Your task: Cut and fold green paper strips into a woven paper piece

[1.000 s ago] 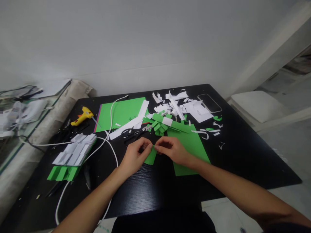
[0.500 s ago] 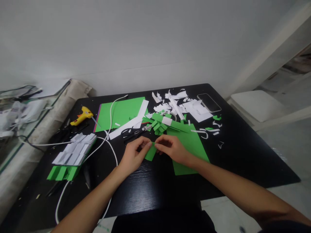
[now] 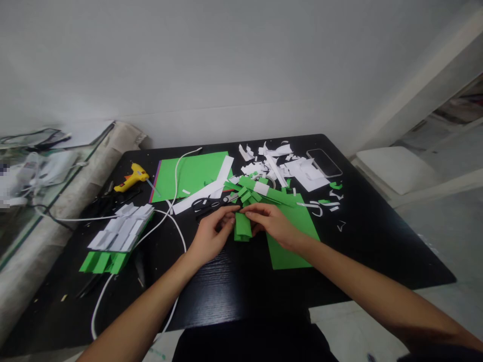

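Note:
A small piece of green paper (image 3: 243,227), bent over into a fold, is pinched between my two hands above the black table. My left hand (image 3: 214,232) is closed at its left edge, and my right hand (image 3: 272,224) grips the upper right side with thumb and fingers. Just beyond the hands lie black-handled scissors (image 3: 211,202) and a heap of folded green paper pieces (image 3: 247,195). A large green sheet (image 3: 292,251) lies partly under my right hand and forearm.
At the left are a white-and-green folded-paper piece (image 3: 123,229), a yellow glue gun (image 3: 133,178) and a looping white cable (image 3: 183,236). White paper scraps (image 3: 277,163) and a phone (image 3: 324,162) lie at the back right. Another green sheet (image 3: 188,173) rests near the wall.
The green paper in my hands has gone from a flat, slanted piece to a bent-over fold facing me. My fingers have shifted along its upper edge. The camera view has moved slightly.

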Motion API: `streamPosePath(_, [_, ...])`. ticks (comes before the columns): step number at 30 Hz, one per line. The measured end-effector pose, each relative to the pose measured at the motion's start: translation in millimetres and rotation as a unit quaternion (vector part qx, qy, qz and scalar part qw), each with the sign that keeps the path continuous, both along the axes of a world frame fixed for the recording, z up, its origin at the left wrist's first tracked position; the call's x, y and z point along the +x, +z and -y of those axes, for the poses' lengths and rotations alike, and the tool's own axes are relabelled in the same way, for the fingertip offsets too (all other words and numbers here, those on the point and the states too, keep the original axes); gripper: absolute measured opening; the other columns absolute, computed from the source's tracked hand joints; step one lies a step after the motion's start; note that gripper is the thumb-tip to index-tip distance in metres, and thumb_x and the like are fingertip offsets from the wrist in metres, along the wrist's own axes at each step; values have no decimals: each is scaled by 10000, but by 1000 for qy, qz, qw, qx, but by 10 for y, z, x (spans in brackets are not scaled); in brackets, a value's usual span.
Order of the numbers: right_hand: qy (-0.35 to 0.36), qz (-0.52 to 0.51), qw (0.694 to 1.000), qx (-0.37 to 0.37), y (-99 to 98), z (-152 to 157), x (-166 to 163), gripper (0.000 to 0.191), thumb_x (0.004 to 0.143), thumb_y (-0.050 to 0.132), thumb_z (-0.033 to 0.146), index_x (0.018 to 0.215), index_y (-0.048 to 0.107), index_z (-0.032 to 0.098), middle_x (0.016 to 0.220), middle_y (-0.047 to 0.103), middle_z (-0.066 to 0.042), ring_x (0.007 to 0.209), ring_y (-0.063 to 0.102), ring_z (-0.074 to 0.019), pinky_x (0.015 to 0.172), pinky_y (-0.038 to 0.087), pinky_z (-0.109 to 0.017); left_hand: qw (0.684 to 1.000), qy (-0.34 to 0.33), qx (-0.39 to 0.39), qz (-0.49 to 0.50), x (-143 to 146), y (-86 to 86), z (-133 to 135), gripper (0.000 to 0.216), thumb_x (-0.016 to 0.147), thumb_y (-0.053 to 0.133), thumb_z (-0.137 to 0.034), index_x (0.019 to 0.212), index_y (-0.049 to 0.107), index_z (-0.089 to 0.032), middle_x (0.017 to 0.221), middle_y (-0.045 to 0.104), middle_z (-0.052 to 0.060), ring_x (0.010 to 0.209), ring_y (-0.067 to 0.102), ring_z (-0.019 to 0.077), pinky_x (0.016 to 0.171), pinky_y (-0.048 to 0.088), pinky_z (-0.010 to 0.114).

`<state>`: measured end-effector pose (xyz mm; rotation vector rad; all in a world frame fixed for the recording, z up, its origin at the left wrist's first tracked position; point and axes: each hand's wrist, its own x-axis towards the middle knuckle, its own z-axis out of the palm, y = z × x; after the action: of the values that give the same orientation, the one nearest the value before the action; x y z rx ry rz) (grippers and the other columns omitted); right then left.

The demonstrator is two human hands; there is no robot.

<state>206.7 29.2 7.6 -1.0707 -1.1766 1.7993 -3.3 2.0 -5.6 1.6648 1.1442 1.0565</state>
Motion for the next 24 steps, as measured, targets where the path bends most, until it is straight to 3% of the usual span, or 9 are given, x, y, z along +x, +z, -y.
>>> streamPosePath(6, [-12,-44,997,-64,-77,33,-15,182,787,727,251,920,836,194,760,704,-41,621,619,-155,473,533,-264,999,5,26,-35,6,36,-3,204,990,633,-277,1102,783,-197,974,787,77,812,713,196,703,552,295])
streamPosePath(10, [-7,-75,995,-70,-132,35,-4,271,708,720,193,945,851,173,730,706,-31,617,625,-143,539,564,-270,999,16,16,-47,5,9,-11,203,1002,620,-287,1101,766,-187,953,777,72,795,704,189,694,546,289])
streamPosePath(20, [-4,-95,993,-66,-215,54,-17,162,740,838,291,798,770,156,736,739,-48,667,705,-173,631,614,-305,999,37,18,-19,24,-73,-10,167,1001,650,-290,1135,594,-209,932,714,23,810,690,158,712,545,262])
streamPosePath(24, [-29,-103,991,-85,-203,47,-23,213,678,914,295,789,776,175,718,744,-37,664,704,-184,610,616,-312,997,18,51,-47,22,-59,-7,149,1007,656,-293,1132,653,-213,903,696,15,784,666,152,719,541,267])
